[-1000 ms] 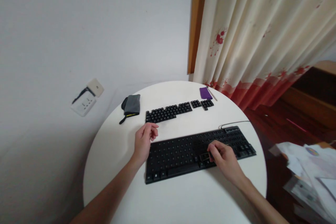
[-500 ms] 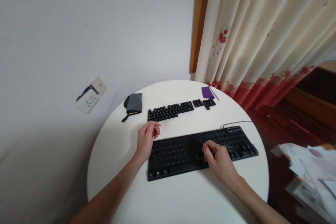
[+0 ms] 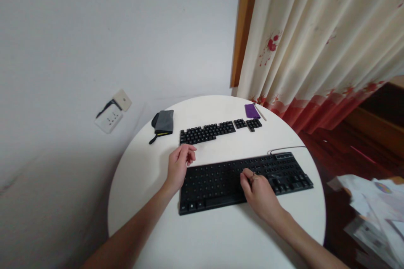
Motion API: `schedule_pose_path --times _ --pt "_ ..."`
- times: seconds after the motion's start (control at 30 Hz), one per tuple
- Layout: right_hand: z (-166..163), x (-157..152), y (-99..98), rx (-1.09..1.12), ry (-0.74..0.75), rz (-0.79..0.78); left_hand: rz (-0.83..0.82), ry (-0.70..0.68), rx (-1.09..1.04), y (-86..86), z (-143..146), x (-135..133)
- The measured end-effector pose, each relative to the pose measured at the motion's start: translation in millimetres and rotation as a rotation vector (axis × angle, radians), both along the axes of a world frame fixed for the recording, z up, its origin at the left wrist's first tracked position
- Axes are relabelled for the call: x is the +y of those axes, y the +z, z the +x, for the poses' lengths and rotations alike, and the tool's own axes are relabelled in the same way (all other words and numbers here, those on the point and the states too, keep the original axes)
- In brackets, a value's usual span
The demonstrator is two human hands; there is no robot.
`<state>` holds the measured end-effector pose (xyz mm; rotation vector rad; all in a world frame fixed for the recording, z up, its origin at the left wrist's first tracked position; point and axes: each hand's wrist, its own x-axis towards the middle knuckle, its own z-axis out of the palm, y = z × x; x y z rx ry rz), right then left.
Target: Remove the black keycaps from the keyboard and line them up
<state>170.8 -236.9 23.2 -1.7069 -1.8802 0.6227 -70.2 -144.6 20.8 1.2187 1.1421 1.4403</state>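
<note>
A black keyboard (image 3: 217,201) lies on the round white table, many of its key positions showing bare stems. My right hand (image 3: 259,189) is over its middle, fingers pinched together. Whatever is between the fingertips is too dark and hidden to name. Near the keyboard's upper left corner hovers my left hand (image 3: 180,166), its fingers loosely bent and a little apart, with nothing visible in them. Behind the hands, removed black keycaps (image 3: 202,134) sit in grouped rows, with smaller groups of keycaps (image 3: 253,124) to their right.
A grey pouch (image 3: 164,122) with a dark strap rests at the table's back left. At the back right are a purple cloth (image 3: 252,111) and a thin pale stick (image 3: 260,112). The keyboard's cable (image 3: 287,148) runs off the right edge. Papers (image 3: 372,201) lie lower right.
The view has shifted slightly, so most things sit a little further right. My right hand has turned and moved slightly left over the keyboard; the dark piece seen by its fingertips is now hidden.
</note>
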Motion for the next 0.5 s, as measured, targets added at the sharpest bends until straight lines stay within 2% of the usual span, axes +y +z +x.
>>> schedule_pose_path --times 0.2,0.5 --pt "11 0 -15.1 0.336 -0.02 -0.078 0.0 -0.01 0.01 -0.4 0 -1" --pt "8 1 -16.4 0.477 -0.053 -0.103 -0.01 -0.008 0.029 -1.8 1 0"
